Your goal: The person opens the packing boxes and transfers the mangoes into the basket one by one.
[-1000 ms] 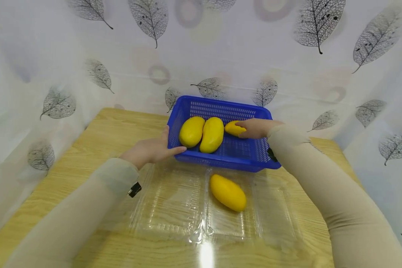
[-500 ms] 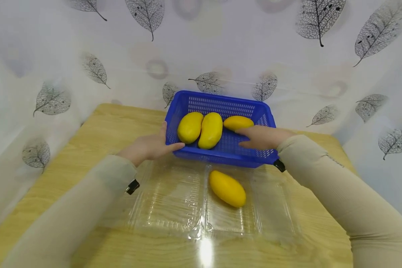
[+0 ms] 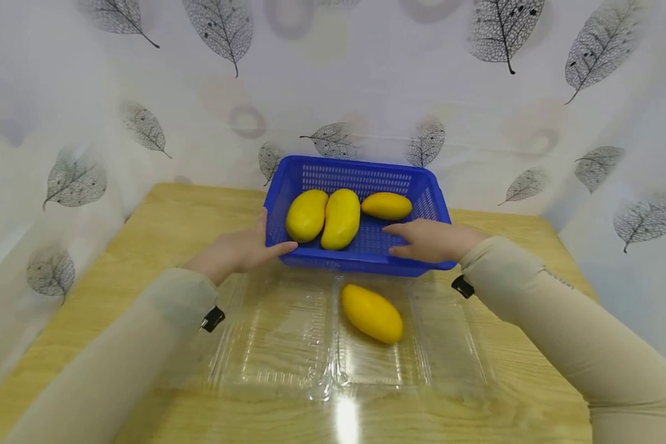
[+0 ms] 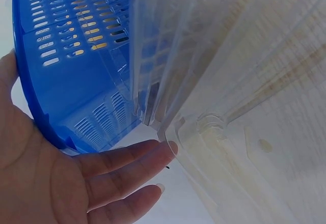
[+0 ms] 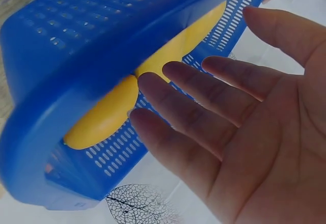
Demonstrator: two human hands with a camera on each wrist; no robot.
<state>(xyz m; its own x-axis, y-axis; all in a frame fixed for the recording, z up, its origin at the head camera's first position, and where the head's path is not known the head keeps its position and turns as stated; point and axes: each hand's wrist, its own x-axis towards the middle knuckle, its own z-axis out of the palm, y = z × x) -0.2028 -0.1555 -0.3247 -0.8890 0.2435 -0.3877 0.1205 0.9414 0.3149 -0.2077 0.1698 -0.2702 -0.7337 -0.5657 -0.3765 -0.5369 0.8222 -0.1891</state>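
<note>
A blue plastic basket (image 3: 333,261) holds three yellow mangoes: a left one (image 3: 307,216), a middle one (image 3: 341,219) and a right one (image 3: 386,206) near the back wall. With straight fingers, my left hand (image 3: 234,251) touches the basket's front left corner. In the left wrist view, its fingers (image 4: 119,165) extend beside the basket and a clear plastic container. My right hand (image 3: 430,239) hovers over the basket's right side, holding nothing; its fingers (image 5: 183,102) are spread in the right wrist view. Another mango (image 3: 372,313) lies on the clear container (image 3: 280,333) in front.
All stands on a wood-grain table (image 3: 189,407). A white leaf-print curtain (image 3: 344,80) hangs close behind the basket and along both sides. The clear container spreads flat before the basket, between my forearms.
My right hand has let go of the right mango in the basket and drawn back toward the basket's front right. The left hand stays at its corner.
</note>
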